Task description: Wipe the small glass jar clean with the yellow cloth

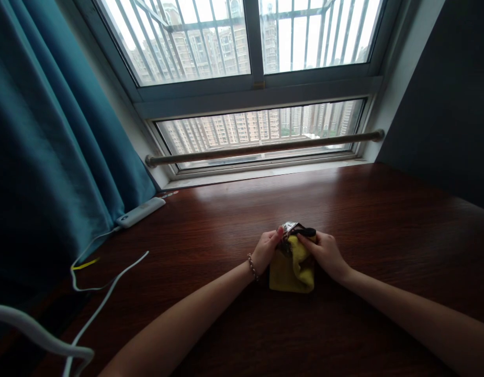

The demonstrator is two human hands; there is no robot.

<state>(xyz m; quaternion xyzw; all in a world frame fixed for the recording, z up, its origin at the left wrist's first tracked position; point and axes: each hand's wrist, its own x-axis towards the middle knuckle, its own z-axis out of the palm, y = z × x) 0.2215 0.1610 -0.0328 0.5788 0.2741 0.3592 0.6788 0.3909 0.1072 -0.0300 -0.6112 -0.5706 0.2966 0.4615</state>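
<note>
Over the middle of the dark wooden tabletop, my left hand is closed at the left side of a small shiny silver and dark item, whose exact kind I cannot make out. My right hand pinches a yellow cloth against that item, thumb on top. A black rounded part shows beside the right fingers. The cloth hangs down toward me between both hands, folded at its right side. A beaded bracelet circles my left wrist. The fingers' undersides are hidden.
A white power strip lies at the tabletop's left edge by the blue curtain. White cables and a yellow strip lie at the left. Behind the wooden table, a rail crosses the window.
</note>
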